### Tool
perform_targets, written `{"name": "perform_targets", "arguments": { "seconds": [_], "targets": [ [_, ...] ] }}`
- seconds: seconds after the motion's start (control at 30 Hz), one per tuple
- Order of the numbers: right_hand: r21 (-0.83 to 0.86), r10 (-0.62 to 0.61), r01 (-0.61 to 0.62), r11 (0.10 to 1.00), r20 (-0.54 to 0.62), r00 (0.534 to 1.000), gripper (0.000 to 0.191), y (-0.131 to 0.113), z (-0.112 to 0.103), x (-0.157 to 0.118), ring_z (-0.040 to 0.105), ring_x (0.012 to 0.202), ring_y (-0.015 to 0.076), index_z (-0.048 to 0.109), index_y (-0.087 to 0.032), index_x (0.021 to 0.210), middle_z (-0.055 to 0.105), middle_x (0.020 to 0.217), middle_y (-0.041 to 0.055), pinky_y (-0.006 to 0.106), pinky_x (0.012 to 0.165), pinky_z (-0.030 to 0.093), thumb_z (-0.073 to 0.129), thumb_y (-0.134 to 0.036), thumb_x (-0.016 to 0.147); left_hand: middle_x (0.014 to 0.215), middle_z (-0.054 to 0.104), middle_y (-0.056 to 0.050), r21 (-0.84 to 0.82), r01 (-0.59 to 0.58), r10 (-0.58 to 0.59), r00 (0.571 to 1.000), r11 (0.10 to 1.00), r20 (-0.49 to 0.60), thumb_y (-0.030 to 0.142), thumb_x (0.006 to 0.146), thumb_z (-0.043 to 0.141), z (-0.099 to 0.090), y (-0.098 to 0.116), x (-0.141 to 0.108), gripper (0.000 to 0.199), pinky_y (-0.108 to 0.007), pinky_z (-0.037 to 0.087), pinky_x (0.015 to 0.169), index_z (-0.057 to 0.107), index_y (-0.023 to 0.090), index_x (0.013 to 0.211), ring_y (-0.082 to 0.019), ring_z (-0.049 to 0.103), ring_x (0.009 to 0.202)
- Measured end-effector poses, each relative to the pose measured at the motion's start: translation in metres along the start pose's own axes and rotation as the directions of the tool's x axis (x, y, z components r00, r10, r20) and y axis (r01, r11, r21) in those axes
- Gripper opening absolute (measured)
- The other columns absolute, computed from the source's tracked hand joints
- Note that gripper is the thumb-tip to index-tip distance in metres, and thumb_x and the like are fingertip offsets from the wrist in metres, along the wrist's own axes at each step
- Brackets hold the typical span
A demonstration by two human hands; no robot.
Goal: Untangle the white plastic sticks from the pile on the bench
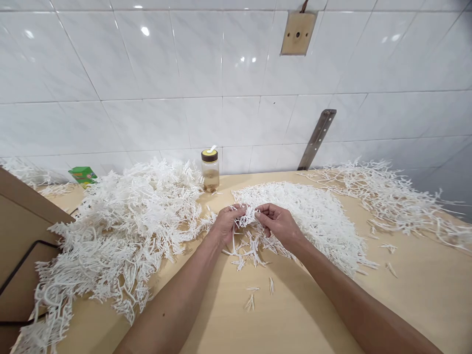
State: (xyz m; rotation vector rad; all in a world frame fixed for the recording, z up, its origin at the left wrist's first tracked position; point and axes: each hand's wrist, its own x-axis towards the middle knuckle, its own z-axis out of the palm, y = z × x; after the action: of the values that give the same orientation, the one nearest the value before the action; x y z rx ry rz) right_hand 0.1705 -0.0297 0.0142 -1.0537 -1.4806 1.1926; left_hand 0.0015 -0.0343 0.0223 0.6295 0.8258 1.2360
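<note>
Above the middle of the table, my left hand (226, 222) is closed on a white branched plastic sprig (246, 216), with a thick stem hanging below the fingers. On the sprig's right end, the fingertips of my right hand (279, 224) are pinched together. Some branching white pieces (250, 251) hang or lie just under the hands; which of them join the held sprig is unclear. To the right spreads a flat pile of small white twigs (313, 216), partly behind my right hand. A tall tangled heap of white sprigs (143, 211) reaches from the left towards my left hand.
Bare white stems (391, 196) lie at the far right. A lidded clear jar (211, 172) stands near the tiled wall, with a green box (83, 176) left of it. A metal strip (317, 140) leans on the wall. Loose twigs (250, 301) lie in front.
</note>
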Motion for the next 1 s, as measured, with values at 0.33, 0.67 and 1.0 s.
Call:
{"name": "perform_targets", "arguments": {
  "seconds": [0.33, 0.67, 1.0],
  "targets": [
    [0.011, 0.049, -0.049, 0.999, -0.030, 0.998, 0.042, 0.0035, 0.0002, 0.0025, 0.044, 0.038, 0.0070, 0.065, -0.016, 0.082, 0.057, 0.058, -0.0033, 0.022, 0.035, 0.039, 0.077, -0.053, 0.069, 0.064, 0.062, -0.001, -0.055, -0.010, 0.010, 1.000, 0.998, 0.002, 0.014, 0.062, 0.079, -0.0054, -0.0015, 0.0053, 0.025, -0.027, 0.053, 0.055, 0.068, 0.013, 0.085, -0.012, 0.056, 0.053],
    [0.029, 0.045, -0.043, 0.999, -0.073, 0.996, 0.040, 0.0012, 0.0006, 0.0022, 0.046, 0.039, 0.0080, 0.063, -0.017, 0.079, 0.056, 0.058, -0.0032, 0.023, 0.036, 0.041, 0.077, -0.053, 0.068, 0.054, 0.053, 0.003, 0.017, -0.003, 0.004, 0.999, 1.000, -0.044, 0.035, 0.059, 0.087, -0.0033, -0.0049, 0.0058, 0.037, -0.019, 0.036, 0.039, 0.058, 0.014, 0.067, -0.006, 0.044, 0.041],
    [0.078, 0.037, -0.038, 0.996, 0.015, 0.999, 0.037, -0.0024, -0.0004, 0.0008, 0.045, 0.042, 0.0080, 0.065, -0.016, 0.081, 0.051, 0.059, -0.0036, 0.023, 0.039, 0.039, 0.073, -0.052, 0.074, 0.048, 0.052, 0.002, 0.038, 0.075, -0.075, 0.997, 0.996, 0.006, 0.033, 0.061, 0.086, 0.0026, -0.0001, -0.0015, 0.033, -0.020, 0.036, 0.038, 0.059, 0.014, 0.065, -0.007, 0.044, 0.039]
  ]
}}
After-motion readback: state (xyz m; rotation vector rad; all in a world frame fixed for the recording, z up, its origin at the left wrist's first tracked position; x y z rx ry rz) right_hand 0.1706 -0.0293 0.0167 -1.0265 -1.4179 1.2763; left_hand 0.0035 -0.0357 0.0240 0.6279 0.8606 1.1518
